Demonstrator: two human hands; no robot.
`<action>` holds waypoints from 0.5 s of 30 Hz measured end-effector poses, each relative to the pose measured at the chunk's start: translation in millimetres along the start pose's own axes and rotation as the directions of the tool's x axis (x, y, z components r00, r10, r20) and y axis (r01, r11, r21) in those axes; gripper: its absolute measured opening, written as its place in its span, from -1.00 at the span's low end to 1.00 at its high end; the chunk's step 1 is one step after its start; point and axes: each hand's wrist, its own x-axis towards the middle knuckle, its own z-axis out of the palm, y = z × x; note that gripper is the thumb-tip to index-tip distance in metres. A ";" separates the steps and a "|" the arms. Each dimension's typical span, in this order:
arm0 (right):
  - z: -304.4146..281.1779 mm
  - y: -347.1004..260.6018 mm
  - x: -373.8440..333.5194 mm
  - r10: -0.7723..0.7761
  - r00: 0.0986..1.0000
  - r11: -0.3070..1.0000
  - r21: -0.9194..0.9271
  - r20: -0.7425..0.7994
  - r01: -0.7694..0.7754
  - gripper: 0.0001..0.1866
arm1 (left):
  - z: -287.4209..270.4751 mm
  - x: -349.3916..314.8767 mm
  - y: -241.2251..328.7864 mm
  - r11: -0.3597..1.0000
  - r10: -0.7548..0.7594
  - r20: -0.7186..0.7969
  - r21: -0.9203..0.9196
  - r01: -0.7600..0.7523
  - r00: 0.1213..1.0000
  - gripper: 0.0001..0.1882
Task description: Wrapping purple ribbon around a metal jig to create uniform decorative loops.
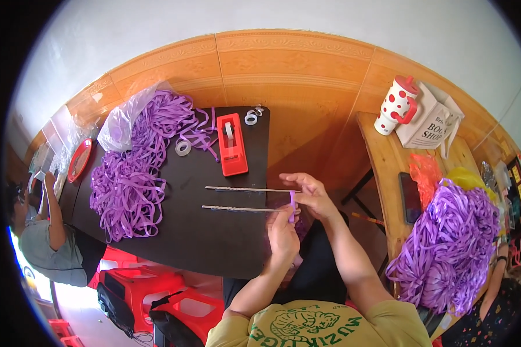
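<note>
Two thin metal rods (237, 208) with a twisted surface reach side by side from over the dark table to my hands at its right edge. A short purple ribbon (292, 207) spans the rods near their right ends. My left hand (283, 234) pinches its lower part beside the nearer rod. At the farther rod, my right hand (311, 196) grips the upper part between thumb and fingers, with the forefinger side stretched out. Whether the ribbon is wrapped right round the rods is hidden by my fingers.
On the dark table (197, 243) lie a heap of purple ribbon (127, 196), a red tape dispenser (231, 150) and tape rolls (183, 148). The wooden table (382, 156) at right bears a dotted tumbler (395, 107), a phone (410, 198) and more ribbon (451, 248). People sit at both sides.
</note>
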 end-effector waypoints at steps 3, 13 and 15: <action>14.0 12.8 -10.2 0.179 0.982 0.915 0.376 -0.054 -0.146 -0.62 | -2.6 0.1 -1.4 1.000 -0.023 0.003 0.000 0.023 1.000 -0.91; 15.0 -5.8 -20.8 0.311 0.930 0.836 0.522 -0.197 -0.169 -0.77 | -3.9 -3.3 3.1 1.000 -0.012 0.034 0.016 0.012 0.999 -0.93; 27.8 -27.7 -11.6 0.344 0.910 0.895 0.374 -0.234 -0.242 -0.78 | -4.7 -6.4 2.4 1.000 -0.006 0.037 0.021 0.006 0.999 -0.92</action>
